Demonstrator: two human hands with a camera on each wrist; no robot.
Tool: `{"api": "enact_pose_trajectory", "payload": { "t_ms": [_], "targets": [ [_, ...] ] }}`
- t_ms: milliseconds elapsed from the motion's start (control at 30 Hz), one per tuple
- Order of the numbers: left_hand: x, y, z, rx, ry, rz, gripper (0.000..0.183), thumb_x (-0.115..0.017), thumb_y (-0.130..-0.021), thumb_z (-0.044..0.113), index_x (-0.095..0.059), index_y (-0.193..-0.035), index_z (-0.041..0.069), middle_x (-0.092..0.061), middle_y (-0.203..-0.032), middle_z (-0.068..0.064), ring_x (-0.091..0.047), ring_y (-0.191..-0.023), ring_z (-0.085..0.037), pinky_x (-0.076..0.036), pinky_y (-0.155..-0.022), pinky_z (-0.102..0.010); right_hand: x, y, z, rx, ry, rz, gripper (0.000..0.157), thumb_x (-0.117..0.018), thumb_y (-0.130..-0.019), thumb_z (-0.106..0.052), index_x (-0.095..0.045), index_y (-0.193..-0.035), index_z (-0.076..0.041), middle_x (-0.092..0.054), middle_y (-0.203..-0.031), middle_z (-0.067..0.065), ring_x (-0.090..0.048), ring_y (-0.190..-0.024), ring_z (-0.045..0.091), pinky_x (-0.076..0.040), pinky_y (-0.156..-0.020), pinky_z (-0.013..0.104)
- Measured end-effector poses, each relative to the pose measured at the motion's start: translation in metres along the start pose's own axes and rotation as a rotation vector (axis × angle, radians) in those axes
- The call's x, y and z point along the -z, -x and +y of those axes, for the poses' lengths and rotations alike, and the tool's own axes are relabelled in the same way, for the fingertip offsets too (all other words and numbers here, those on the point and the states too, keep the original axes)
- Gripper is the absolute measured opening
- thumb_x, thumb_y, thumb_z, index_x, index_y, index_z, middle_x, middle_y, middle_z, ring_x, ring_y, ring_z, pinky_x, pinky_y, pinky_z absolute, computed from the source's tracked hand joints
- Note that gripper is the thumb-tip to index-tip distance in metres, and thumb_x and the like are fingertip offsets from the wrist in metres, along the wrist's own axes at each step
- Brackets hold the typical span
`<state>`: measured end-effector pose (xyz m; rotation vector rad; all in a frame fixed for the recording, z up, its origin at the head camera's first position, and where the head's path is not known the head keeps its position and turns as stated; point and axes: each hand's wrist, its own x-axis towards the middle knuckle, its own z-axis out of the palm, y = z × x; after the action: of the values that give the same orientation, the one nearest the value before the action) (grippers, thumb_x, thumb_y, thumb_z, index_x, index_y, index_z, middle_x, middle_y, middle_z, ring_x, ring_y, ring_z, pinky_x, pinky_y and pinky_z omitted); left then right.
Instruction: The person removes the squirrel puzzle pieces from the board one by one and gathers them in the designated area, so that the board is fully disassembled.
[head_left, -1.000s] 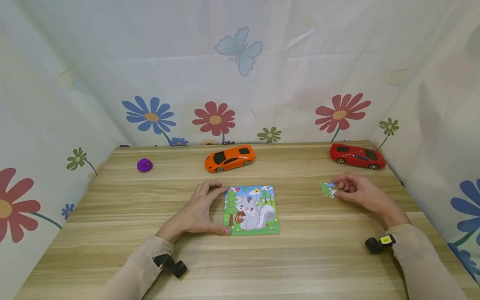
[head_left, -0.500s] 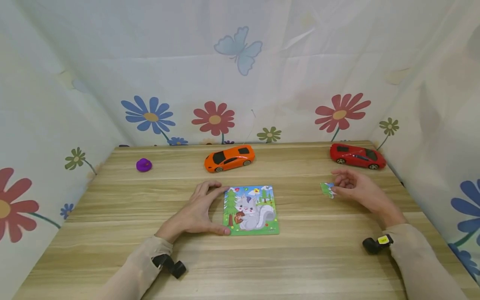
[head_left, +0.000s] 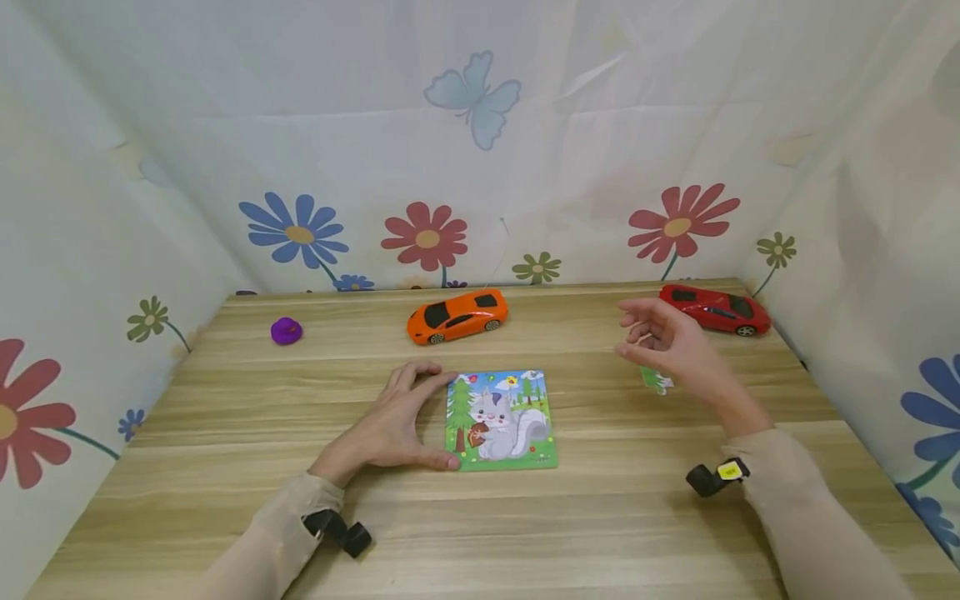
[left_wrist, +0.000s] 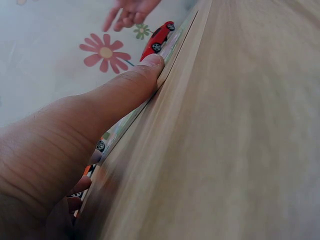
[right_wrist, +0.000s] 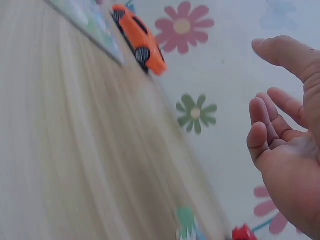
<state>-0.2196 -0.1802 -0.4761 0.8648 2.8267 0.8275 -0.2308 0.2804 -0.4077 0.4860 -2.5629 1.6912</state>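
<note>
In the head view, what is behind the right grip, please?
Behind the right grip, the red car, small puzzle piece and table show partly. Covered: the car's lower left part and the piece's upper part; anything wholly hidden cannot be told.

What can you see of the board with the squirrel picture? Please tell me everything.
The squirrel board is a thin, nearly square panel, perhaps card or wood, printed with a grey squirrel holding a brown nut among green trees; no gap shows in the picture. It lies flat on the wooden table, nearer the camera than the orange car. The left hand spans its left side, touching the near corner.
</note>
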Motion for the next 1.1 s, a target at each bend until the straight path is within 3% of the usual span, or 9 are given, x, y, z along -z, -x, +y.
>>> {"api": "enact_pose_trajectory", "payload": {
  "t_ms": [200, 533, 867, 1100],
  "targets": [
    [-0.002, 0.001, -0.002, 0.015, -0.004, -0.005, 0.136, -0.093, -0.062, 0.086, -0.043, -0.173, 0.026, -0.031, -0.174, -0.011, -0.027, -0.159, -0.037, -0.033, -0.128, -0.07, -0.025, -0.012, -0.024, 0.039, -0.126, -0.005, 0.059, -0.082, -0.101, -0.006, -0.057, -0.155, -0.005, -0.06, -0.128, 0.008, -0.065, -0.107, 0.021, -0.059, -0.091, 0.018],
    [-0.002, 0.001, -0.001, 0.013, -0.004, -0.006, 0.133, -0.095, -0.063, 0.084, -0.045, -0.172, 0.025, -0.032, -0.173, -0.011, -0.029, -0.158, -0.038, -0.034, -0.126, -0.072, -0.065, -0.022, -0.044, 0.073, -0.176, -0.056, 0.065, -0.085, -0.097, -0.001, -0.058, -0.155, -0.006, -0.06, -0.128, 0.013, -0.063, -0.108, 0.027, -0.059, -0.086, 0.019],
    [0.001, 0.0, 0.001, 0.016, -0.006, -0.011, 0.133, -0.094, -0.063, 0.084, -0.044, -0.172, 0.027, -0.031, -0.174, -0.011, -0.028, -0.159, -0.038, -0.033, -0.127, -0.072, -0.105, -0.026, -0.055, 0.091, -0.226, -0.128, 0.064, -0.088, -0.094, -0.003, -0.061, -0.152, -0.007, -0.062, -0.127, 0.013, -0.063, -0.109, 0.033, -0.058, -0.086, 0.022],
    [0.001, 0.0, 0.004, 0.011, -0.002, -0.007, 0.132, -0.094, -0.064, 0.083, -0.044, -0.172, 0.026, -0.031, -0.173, -0.012, -0.028, -0.158, -0.038, -0.034, -0.126, -0.073, -0.13, -0.026, -0.047, 0.079, -0.215, -0.175, 0.063, -0.09, -0.093, -0.008, -0.063, -0.15, -0.008, -0.063, -0.123, 0.013, -0.062, -0.105, 0.034, -0.053, -0.081, 0.021]
  ]
}}
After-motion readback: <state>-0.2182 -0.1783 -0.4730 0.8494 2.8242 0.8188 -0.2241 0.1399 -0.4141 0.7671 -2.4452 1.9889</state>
